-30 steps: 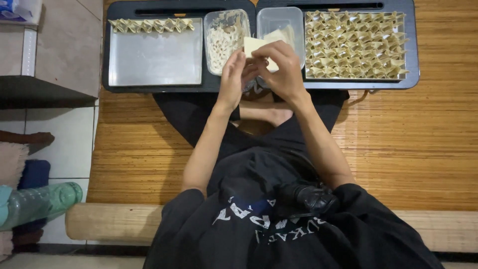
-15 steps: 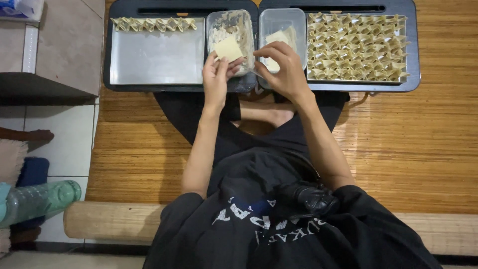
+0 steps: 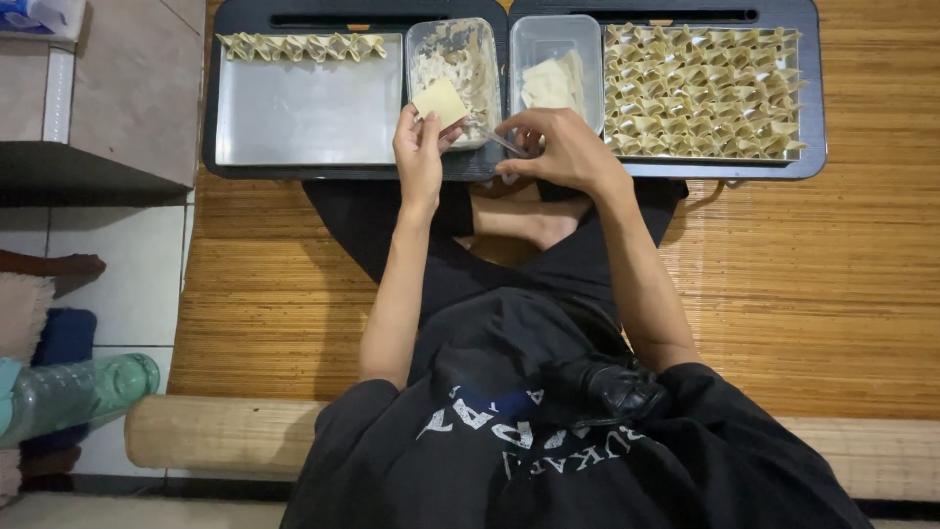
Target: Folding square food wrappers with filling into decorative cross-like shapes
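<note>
My left hand (image 3: pixel 419 149) holds a square pale dumpling wrapper (image 3: pixel 440 102) flat on its fingers, over a clear tub of whitish filling (image 3: pixel 455 65). My right hand (image 3: pixel 560 149) grips a thin spoon (image 3: pixel 499 141) whose tip points toward the filling tub. A second clear tub (image 3: pixel 555 61) to the right holds a stack of wrappers. A metal tray (image 3: pixel 305 108) on the left carries one row of folded dumplings (image 3: pixel 302 45) along its far edge. The right tray (image 3: pixel 707 90) is packed with several folded dumplings.
Both trays sit on dark boards (image 3: pixel 509 168) on a woven bamboo mat (image 3: pixel 832 284). My crossed legs and a bare foot (image 3: pixel 524 220) lie below the trays. A green plastic bottle (image 3: pixel 69 395) lies at the left; a grey step (image 3: pixel 88 98) stands at the upper left.
My hands have separated: the left one carried the wrapper left over the filling tub, and the right one left the wrapper tub and now holds the spoon lower down.
</note>
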